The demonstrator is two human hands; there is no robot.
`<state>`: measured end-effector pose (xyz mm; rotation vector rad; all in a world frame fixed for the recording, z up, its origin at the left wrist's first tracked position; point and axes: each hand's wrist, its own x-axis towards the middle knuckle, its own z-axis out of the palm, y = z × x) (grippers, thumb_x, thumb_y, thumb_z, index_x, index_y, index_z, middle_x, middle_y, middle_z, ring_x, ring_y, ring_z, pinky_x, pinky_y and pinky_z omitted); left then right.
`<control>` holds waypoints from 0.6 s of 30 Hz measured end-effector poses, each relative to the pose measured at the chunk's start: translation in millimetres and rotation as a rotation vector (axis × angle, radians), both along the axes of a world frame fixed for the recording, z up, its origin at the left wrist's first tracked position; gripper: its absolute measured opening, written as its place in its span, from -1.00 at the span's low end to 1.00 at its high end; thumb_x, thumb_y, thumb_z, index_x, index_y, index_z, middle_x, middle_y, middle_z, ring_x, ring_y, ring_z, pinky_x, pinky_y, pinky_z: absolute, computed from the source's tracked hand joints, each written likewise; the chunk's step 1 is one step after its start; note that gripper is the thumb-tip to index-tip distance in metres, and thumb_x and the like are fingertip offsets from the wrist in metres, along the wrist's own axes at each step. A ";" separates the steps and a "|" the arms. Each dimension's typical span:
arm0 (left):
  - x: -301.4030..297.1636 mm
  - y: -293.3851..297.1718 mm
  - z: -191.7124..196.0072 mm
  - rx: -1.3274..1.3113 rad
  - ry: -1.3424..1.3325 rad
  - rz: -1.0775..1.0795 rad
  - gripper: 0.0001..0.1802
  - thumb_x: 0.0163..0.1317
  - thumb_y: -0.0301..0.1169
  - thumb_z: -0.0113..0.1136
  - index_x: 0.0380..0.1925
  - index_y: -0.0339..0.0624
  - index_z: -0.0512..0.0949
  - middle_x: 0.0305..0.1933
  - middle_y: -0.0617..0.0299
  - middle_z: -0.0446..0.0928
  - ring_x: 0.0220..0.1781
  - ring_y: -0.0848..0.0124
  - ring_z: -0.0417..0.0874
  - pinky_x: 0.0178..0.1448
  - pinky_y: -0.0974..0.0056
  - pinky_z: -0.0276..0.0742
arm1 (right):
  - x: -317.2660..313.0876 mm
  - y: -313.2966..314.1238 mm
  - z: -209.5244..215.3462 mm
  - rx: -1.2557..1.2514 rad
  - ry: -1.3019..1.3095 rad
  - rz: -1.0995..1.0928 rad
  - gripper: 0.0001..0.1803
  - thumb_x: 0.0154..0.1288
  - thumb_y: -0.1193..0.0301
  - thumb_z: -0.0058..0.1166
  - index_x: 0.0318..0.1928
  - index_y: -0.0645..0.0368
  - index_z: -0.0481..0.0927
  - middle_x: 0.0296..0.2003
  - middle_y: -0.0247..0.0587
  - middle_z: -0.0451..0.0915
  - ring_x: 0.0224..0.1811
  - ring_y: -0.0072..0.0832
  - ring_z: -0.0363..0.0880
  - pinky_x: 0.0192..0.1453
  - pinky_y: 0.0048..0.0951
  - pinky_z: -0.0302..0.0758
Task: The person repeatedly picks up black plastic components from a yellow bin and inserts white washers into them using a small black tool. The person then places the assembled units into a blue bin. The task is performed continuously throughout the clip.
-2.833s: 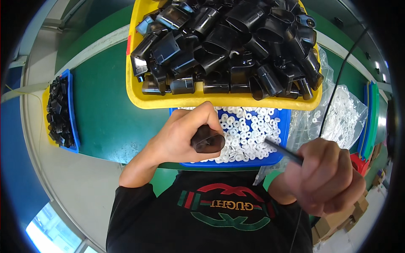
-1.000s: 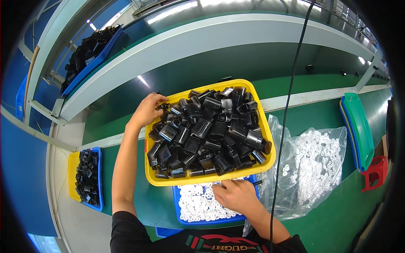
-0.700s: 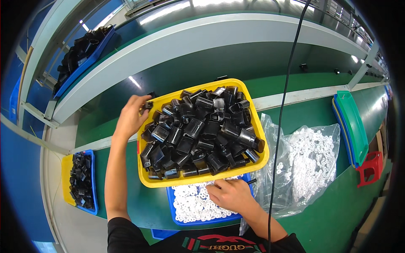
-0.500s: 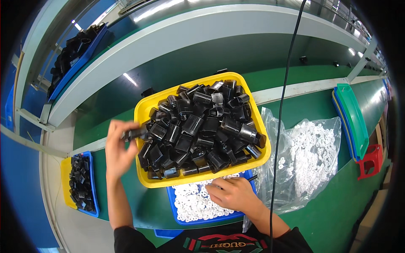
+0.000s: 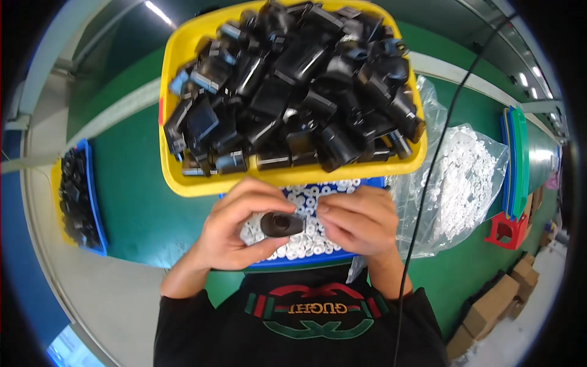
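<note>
In front of my chest, my left hand curls its fingers and thumb around a black plastic part, whose round opening faces up. Beside it, my right hand has thumb and fingertips pinched together near the part's right end; whatever lies between them is too small to make out. Under both hands is a blue tray of small white rings, partly covered by my hands. Just beyond, a yellow tray is heaped with black plastic parts like the held one.
A clear plastic bag of white rings lies to the right. Past it stand nested trays and a red stool. Another blue tray with black parts sits at left. A black cable hangs across the right side.
My left hand has brought the black part from the yellow tray's left edge to in front of my chest. My right hand now meets it there. The whole view has shifted.
</note>
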<state>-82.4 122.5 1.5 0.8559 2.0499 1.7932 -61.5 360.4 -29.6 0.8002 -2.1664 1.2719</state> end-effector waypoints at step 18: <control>12.1 22.8 -32.7 -0.094 0.308 0.161 -0.56 -0.20 -0.42 0.56 -0.28 -0.24 0.57 -0.24 0.12 0.40 -0.32 0.27 0.53 -0.35 0.26 0.50 | 11.3 -9.8 2.4 0.057 0.013 0.157 -0.60 -0.08 0.40 0.44 -0.12 -0.11 0.73 -0.27 -0.36 0.59 -0.60 -0.66 0.38 -0.52 -0.60 0.16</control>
